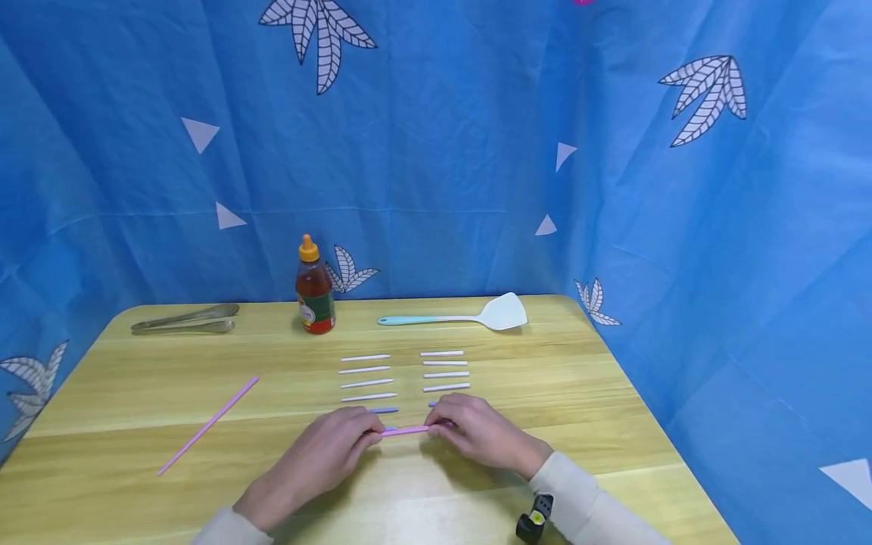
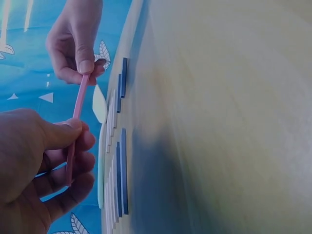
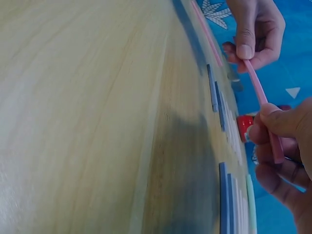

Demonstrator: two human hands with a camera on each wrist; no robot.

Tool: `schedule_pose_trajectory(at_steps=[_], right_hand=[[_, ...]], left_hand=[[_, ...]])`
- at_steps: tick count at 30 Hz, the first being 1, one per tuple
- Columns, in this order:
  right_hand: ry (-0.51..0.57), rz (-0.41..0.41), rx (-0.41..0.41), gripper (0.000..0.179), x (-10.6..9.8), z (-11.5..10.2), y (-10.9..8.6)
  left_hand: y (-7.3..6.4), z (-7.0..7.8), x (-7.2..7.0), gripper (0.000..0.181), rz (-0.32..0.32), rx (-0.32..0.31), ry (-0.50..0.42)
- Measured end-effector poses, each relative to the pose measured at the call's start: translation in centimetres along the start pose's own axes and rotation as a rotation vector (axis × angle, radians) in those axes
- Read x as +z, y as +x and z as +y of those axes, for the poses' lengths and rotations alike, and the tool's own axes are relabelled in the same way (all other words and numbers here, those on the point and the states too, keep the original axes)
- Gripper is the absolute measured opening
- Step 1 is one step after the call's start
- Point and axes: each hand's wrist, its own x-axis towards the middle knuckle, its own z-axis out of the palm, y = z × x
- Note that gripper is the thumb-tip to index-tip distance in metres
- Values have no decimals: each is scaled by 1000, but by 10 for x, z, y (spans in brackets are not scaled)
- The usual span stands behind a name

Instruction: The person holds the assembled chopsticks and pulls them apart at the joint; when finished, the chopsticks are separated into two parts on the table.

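Note:
Between both hands stretches a pink straw [image 1: 406,431], held level above the table near its front. My left hand [image 1: 329,449] pinches its left end between thumb and fingers, while my right hand [image 1: 482,431] pinches the right end the same way. The straw [image 2: 79,97] runs from one hand to the other in the left wrist view, clear of the tabletop. Just beyond the hands lie short blue straw pieces [image 1: 385,410], partly covered by the fingers. Farther back are two columns of white pieces [image 1: 368,383], laid side by side.
Another long pink straw [image 1: 208,425] lies slantwise on the table at left. Along the back edge are metal tongs [image 1: 184,328], a bottle of red sauce [image 1: 316,297] with a yellow cap, and a spatula [image 1: 504,312] with a pale blue handle. A blue patterned curtain [image 1: 463,151] hangs behind.

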Motion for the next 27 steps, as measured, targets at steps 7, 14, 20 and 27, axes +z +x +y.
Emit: schedule_pose_trajectory(at_steps=[7,14,20,27], right_hand=[[-93,23,-28,5,-7,12,-8],[-59,121,176,7,-26,39,-44],[-1,51,213,4,-12,36,-48],[-16,1,161,6,1,25,-45]], left_hand=[[-9,-12,-8,7,14,-2,47],[-27,-33,-32,12,3,-160,74],[-26,-31,-25,15,-46,-152,27],[-22,-21,-9,9,-92,-123,43]])
